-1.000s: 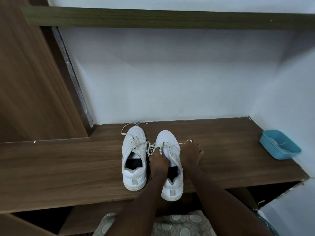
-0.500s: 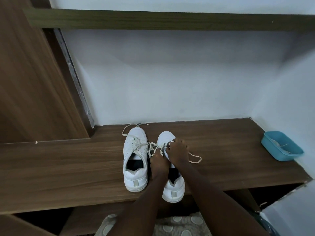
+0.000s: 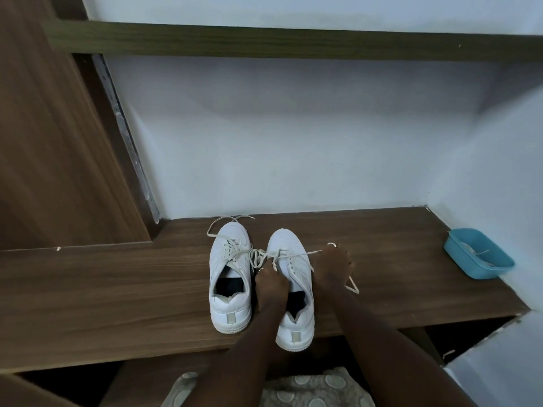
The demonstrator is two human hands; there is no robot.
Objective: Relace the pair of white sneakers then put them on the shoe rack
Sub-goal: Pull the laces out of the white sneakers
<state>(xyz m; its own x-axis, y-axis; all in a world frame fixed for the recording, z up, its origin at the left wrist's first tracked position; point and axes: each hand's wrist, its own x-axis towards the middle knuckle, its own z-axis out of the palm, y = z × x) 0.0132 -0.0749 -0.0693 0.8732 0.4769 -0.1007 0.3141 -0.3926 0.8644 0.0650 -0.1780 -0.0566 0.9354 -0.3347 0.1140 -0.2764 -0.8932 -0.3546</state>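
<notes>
Two white sneakers stand side by side on the brown wooden shelf [image 3: 117,289], toes to the wall. The left sneaker [image 3: 229,271] has loose laces trailing past its toe. The right sneaker [image 3: 291,259] is partly laced. My left hand [image 3: 271,282] pinches the lace at that shoe's left eyelets, over its tongue. My right hand [image 3: 333,268] is to the right of the shoe and holds the other lace end [image 3: 305,254] pulled taut sideways. A lace tail [image 3: 352,286] lies on the shelf behind my right wrist.
A blue plastic tray [image 3: 477,254] sits at the shelf's right end by the white wall. A wooden panel [image 3: 44,142] rises on the left and another shelf edge [image 3: 293,42] runs overhead. Dark open space and patterned cloth [image 3: 308,389] lie below the front edge.
My right hand was over the right sneaker's eyelets half a second ago; it has swung out to the right, drawing the lace taut. My left hand stays in place.
</notes>
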